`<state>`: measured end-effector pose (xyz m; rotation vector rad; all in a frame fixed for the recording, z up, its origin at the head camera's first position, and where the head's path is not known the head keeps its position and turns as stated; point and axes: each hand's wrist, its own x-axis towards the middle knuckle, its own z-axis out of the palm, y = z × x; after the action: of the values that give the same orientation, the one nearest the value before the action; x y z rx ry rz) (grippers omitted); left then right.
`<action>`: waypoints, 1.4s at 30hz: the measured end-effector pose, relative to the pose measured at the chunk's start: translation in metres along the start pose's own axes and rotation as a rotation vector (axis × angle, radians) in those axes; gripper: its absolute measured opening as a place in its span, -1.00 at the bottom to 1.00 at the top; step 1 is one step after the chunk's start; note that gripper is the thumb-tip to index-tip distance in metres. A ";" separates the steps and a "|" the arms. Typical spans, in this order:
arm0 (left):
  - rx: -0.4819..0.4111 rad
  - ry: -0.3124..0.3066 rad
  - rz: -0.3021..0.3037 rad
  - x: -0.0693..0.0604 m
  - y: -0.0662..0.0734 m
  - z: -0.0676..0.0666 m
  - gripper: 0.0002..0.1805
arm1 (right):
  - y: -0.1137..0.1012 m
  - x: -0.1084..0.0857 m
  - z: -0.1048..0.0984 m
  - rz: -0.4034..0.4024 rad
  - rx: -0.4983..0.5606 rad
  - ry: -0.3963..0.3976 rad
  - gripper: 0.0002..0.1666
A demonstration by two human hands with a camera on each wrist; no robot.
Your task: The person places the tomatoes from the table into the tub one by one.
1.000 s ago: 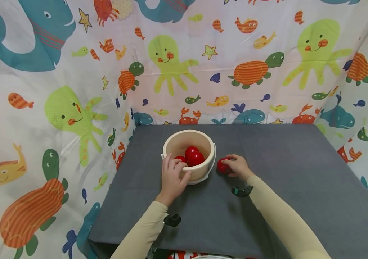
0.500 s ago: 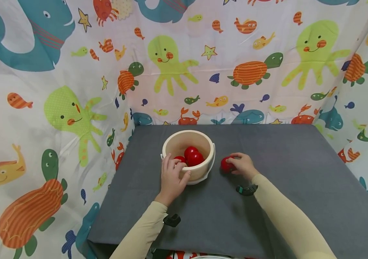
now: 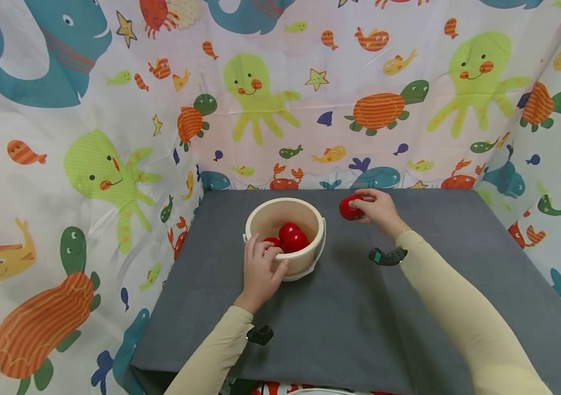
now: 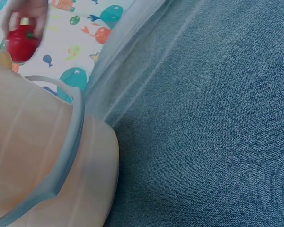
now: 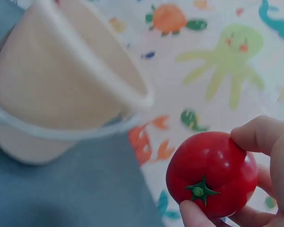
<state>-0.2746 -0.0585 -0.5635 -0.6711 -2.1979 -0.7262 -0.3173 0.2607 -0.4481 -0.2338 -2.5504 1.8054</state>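
A cream bucket (image 3: 305, 262) with a pale handle stands on the grey table. Inside it lie several red tomatoes (image 3: 295, 241); the near wall and the fingers partly hide one. My left hand (image 3: 259, 274) holds the bucket's near rim, its fingers bent over the edge and the thumb outside. Up in the air, right of the bucket and above its rim, my right hand (image 3: 381, 211) grips another red tomato (image 5: 213, 165) between thumb and fingers. Its green star-shaped stem faces the right wrist camera. The left wrist view also has this tomato (image 4: 21, 45), blurred, at top left.
The grey tablecloth (image 3: 433, 263) spreads right of the bucket and in front of it. Behind and at both sides hangs a white curtain (image 3: 305, 104) printed with sea animals. Below the table's front edge, part of something white and red-patterned (image 3: 290, 388) shows.
My right hand has lifted the tomato off the table, first slightly right, then up and away from me. The left hand stays on the bucket's rim.
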 end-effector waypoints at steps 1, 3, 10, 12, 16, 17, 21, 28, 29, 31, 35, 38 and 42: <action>-0.002 0.002 -0.001 0.000 0.000 0.000 -0.72 | -0.008 0.000 0.001 -0.018 -0.006 -0.002 -0.30; -0.005 0.008 -0.001 0.000 0.000 -0.001 -0.72 | -0.025 -0.001 0.006 -0.046 -0.016 -0.010 -0.30; -0.014 -0.008 -0.010 0.000 0.001 -0.002 -0.71 | -0.055 -0.009 0.047 -0.103 -0.057 -0.069 -0.33; -0.019 -0.022 -0.015 0.000 0.001 -0.002 -0.69 | -0.055 -0.011 0.061 -0.110 -0.077 -0.092 -0.35; -0.018 -0.033 -0.012 0.000 0.001 0.000 -0.67 | -0.050 -0.014 0.086 -0.128 -0.105 -0.132 -0.37; -0.015 -0.031 -0.009 0.000 0.000 0.001 -0.68 | -0.049 -0.016 0.091 -0.131 -0.105 -0.140 -0.37; 0.002 -0.029 0.000 -0.001 -0.001 0.002 -0.71 | -0.046 -0.019 0.106 -0.135 -0.082 -0.157 -0.37; -0.011 -0.039 -0.012 0.000 0.001 -0.003 -0.69 | -0.045 -0.020 0.119 -0.129 -0.063 -0.172 -0.36; -0.012 -0.043 -0.014 0.001 0.001 -0.003 -0.68 | -0.045 -0.021 0.119 -0.125 -0.065 -0.172 -0.36; -0.012 -0.052 -0.020 0.001 0.002 -0.004 -0.67 | -0.045 -0.021 0.120 -0.121 -0.068 -0.177 -0.35; -0.012 -0.057 -0.025 0.001 0.002 -0.005 -0.68 | -0.044 -0.022 0.121 -0.120 -0.069 -0.182 -0.35; -0.012 -0.053 -0.022 0.001 0.002 -0.005 -0.69 | -0.044 -0.021 0.122 -0.121 -0.065 -0.181 -0.36; -0.007 -0.043 -0.012 0.001 0.002 -0.004 -0.70 | -0.042 -0.021 0.123 -0.114 -0.066 -0.176 -0.34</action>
<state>-0.2717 -0.0595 -0.5598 -0.6840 -2.2409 -0.7324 -0.3127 0.1289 -0.4480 0.0730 -2.6795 1.7768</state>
